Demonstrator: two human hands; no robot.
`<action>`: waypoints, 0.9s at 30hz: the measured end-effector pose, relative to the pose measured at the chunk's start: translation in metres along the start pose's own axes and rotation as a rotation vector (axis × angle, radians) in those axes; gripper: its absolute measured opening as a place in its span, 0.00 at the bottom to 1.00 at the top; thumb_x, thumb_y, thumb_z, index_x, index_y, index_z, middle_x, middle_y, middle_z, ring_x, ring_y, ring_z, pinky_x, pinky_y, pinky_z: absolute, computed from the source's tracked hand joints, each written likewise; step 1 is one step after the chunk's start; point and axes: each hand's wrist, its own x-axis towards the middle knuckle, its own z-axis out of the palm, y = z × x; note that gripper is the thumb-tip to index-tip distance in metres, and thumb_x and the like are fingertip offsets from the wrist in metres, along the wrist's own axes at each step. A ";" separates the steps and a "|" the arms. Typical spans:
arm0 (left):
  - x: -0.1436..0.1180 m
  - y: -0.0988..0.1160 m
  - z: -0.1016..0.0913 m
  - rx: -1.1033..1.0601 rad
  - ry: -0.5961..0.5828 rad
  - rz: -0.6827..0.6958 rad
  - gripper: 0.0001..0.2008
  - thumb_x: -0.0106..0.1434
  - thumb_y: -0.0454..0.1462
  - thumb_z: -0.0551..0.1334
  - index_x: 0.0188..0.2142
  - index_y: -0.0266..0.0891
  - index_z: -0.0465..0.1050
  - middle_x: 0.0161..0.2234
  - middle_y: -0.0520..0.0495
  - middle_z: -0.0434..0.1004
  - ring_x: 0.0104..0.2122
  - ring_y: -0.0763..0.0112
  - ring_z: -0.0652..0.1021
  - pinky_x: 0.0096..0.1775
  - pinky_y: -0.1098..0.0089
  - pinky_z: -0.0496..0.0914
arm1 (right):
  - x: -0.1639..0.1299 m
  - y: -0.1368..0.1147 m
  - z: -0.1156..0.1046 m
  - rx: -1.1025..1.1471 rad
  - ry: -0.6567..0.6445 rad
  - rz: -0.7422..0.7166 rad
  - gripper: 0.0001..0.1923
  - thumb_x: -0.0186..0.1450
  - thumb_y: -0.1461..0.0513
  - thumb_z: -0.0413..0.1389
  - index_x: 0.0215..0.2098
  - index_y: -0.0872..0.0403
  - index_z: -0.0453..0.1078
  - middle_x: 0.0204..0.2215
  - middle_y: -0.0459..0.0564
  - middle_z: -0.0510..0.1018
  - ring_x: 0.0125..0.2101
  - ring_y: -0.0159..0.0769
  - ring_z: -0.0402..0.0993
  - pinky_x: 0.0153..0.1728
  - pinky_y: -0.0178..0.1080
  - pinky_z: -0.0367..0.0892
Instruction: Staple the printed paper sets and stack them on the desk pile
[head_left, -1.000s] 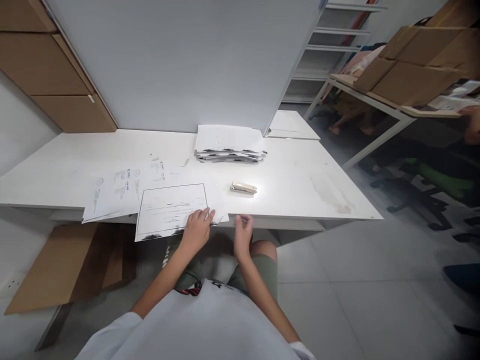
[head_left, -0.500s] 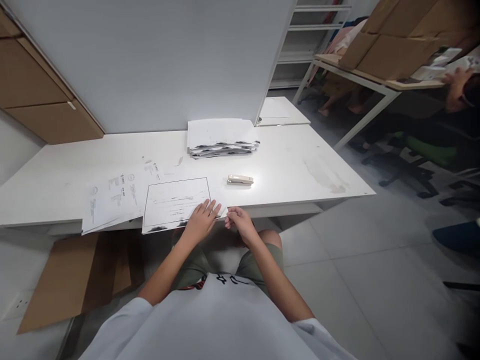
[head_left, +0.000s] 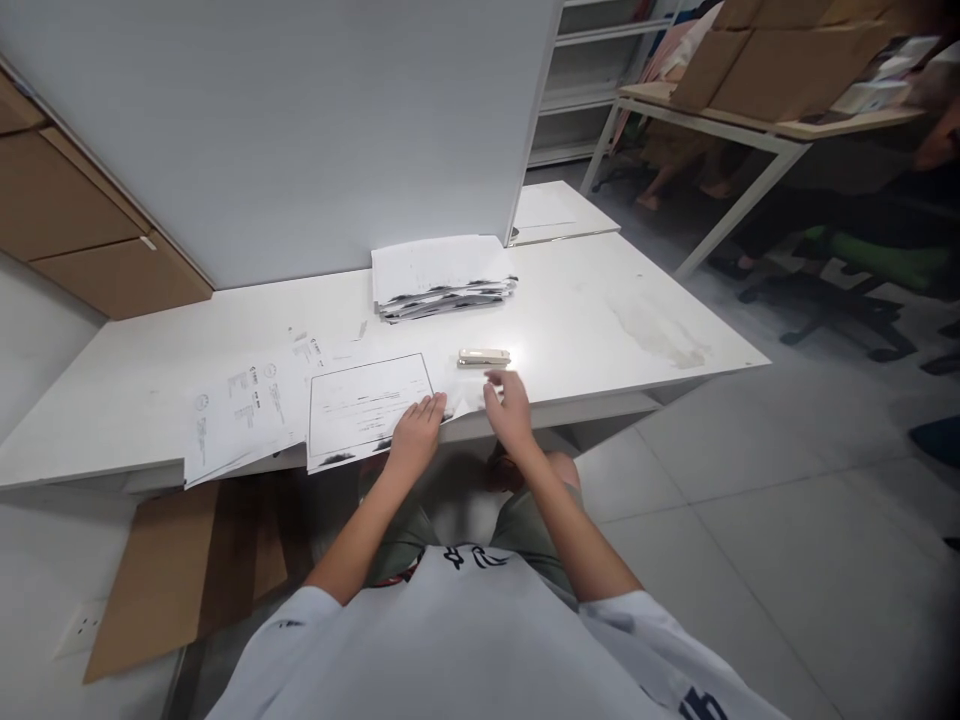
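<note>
One stapler (head_left: 484,357) just beyond fingers (head_left: 495,381)

On the desk (head_left: 615,330), the bordered sheet (head_left: 367,405) lies at the near edge, overhanging it, with the left hand (head_left: 417,432) flat on its corner at 4 o'clock. The loose papers (head_left: 244,415) lie just beside the sheet at 9 o'clock. The stapler (head_left: 484,357) sits at 2 o'clock from the sheet, with the right hand (head_left: 510,410) just before it. The paper stack (head_left: 439,275) rests behind, against the partition (head_left: 300,130). Cardboard (head_left: 161,580) lies on the floor under the desk at 8 o'clock.
</note>
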 end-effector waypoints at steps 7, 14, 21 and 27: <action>0.031 0.002 0.008 -0.075 -0.079 0.189 0.27 0.64 0.25 0.49 0.62 0.34 0.63 0.62 0.41 0.66 0.63 0.58 0.65 0.60 0.57 0.63 | 0.048 0.023 0.003 -0.361 -0.147 -0.401 0.20 0.68 0.66 0.43 0.55 0.57 0.67 0.54 0.59 0.70 0.56 0.44 0.61 0.57 0.46 0.57; 0.030 0.010 0.019 -0.055 -0.024 0.148 0.26 0.65 0.30 0.52 0.63 0.32 0.60 0.63 0.37 0.62 0.65 0.55 0.59 0.62 0.53 0.59 | 0.047 0.025 0.011 -0.476 -0.196 -0.392 0.23 0.63 0.73 0.44 0.51 0.55 0.70 0.50 0.55 0.73 0.53 0.42 0.63 0.55 0.43 0.54; 0.031 0.019 0.015 -0.109 -0.112 0.116 0.29 0.62 0.25 0.51 0.63 0.31 0.60 0.64 0.38 0.60 0.65 0.58 0.59 0.64 0.55 0.57 | 0.074 0.029 0.004 -0.562 -0.319 -0.428 0.16 0.61 0.73 0.47 0.39 0.56 0.73 0.39 0.56 0.72 0.44 0.46 0.63 0.41 0.42 0.55; 0.019 -0.016 -0.045 -0.564 -0.085 -0.260 0.16 0.68 0.35 0.51 0.49 0.35 0.74 0.50 0.39 0.77 0.50 0.57 0.77 0.53 0.58 0.70 | 0.073 0.032 0.000 -0.482 -0.297 -0.485 0.21 0.59 0.73 0.46 0.47 0.57 0.71 0.45 0.57 0.72 0.47 0.45 0.64 0.45 0.42 0.57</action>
